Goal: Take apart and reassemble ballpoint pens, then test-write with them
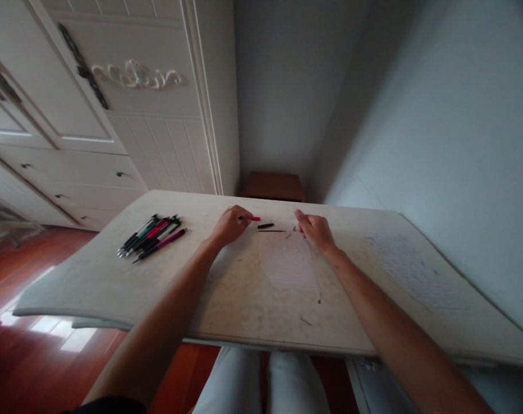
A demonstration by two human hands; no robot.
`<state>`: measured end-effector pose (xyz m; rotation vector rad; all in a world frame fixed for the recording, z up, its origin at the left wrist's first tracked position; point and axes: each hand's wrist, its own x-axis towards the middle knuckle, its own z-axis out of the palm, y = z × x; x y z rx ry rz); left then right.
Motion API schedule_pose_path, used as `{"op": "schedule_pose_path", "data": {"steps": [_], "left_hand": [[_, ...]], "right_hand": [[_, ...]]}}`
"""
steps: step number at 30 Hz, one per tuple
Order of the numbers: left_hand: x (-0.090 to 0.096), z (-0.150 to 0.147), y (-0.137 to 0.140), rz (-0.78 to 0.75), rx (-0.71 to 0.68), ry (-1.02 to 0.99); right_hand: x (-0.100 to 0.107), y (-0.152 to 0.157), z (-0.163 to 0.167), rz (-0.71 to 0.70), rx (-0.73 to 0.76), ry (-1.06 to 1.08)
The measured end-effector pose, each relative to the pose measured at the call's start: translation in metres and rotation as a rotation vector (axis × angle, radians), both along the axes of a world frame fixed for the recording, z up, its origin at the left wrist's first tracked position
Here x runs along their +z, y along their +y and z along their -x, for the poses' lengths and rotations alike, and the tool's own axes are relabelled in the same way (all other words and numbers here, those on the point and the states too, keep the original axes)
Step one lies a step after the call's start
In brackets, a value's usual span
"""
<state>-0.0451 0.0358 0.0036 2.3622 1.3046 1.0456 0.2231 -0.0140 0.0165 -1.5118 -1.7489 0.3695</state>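
Observation:
My left hand (pixel 232 226) is closed around a red pen barrel (pixel 253 218), which sticks out to the right past the fingertips. Just right of it lie a short black pen part (pixel 265 225) and a thin dark ink refill (pixel 270 231). My right hand (pixel 316 231) is curled closed near the top right corner of a lined sheet of paper (pixel 289 267); anything inside its fingers is hidden. Beside its fingertips are small bits (pixel 288 236) too tiny to name.
A pile of several pens (pixel 152 236) lies at the left of the white table (pixel 227 299). Another written sheet (pixel 410 273) is at the right. Beyond the table stand a white wardrobe (pixel 158 52), a brown wooden piece (pixel 274 185) and a wall (pixel 451 132).

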Motion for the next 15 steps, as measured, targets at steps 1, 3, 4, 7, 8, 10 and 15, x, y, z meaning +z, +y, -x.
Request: {"op": "schedule_pose_path", "data": {"steps": [1, 3, 4, 7, 8, 10, 15], "left_hand": [[-0.0005, -0.0005, -0.0005, -0.01, -0.031, 0.009], [-0.0016, -0.0013, -0.0011, -0.012, -0.057, 0.02], [-0.0022, -0.0015, -0.0011, -0.006, -0.057, 0.021], [-0.0042, -0.0011, 0.0004, 0.015, -0.039, 0.024], [-0.0048, -0.0008, 0.0012, 0.017, -0.033, 0.028], [-0.0061, -0.0004, 0.0025, 0.018, -0.019, 0.041], [-0.0068, -0.0018, 0.0016, 0.018, -0.001, 0.102]], "right_hand": [[0.0004, -0.0001, -0.0001, -0.009, -0.001, 0.001], [0.001, -0.0003, 0.0, -0.028, -0.003, 0.001], [0.0014, -0.0004, 0.0001, -0.037, -0.004, 0.0], [0.0021, -0.0004, 0.0006, -0.045, -0.002, -0.005], [0.0021, -0.0004, 0.0007, -0.043, 0.0, -0.007], [0.0018, -0.0002, 0.0008, -0.036, 0.007, -0.01], [0.0008, -0.0008, 0.0014, -0.026, 0.015, 0.001]]}}
